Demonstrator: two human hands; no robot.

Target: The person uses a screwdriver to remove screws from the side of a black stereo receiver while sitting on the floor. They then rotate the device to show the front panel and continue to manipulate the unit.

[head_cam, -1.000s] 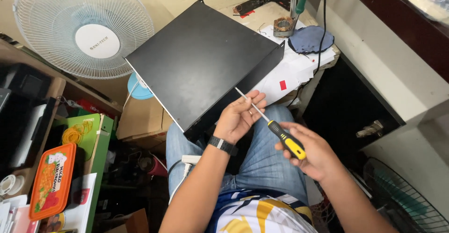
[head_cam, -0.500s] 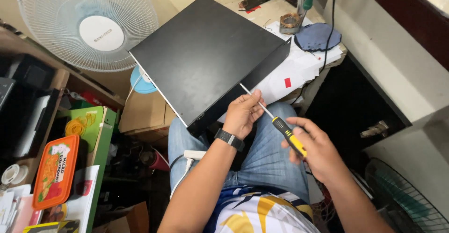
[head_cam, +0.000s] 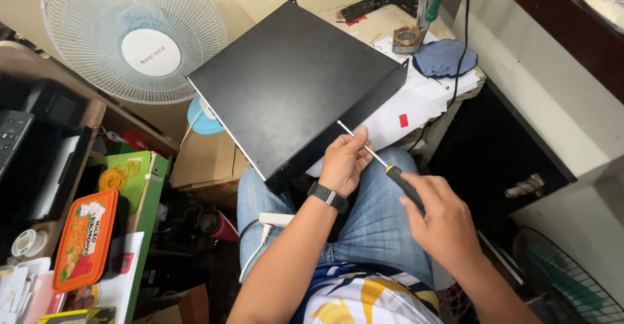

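The screwdriver lies slantwise over the person's lap, its tip at the near right edge of the black case. The right hand grips the handle while the left hand pinches the shaft. A white fan stands far left.

screwdriver handle: hidden in right hand | tip: indistinct
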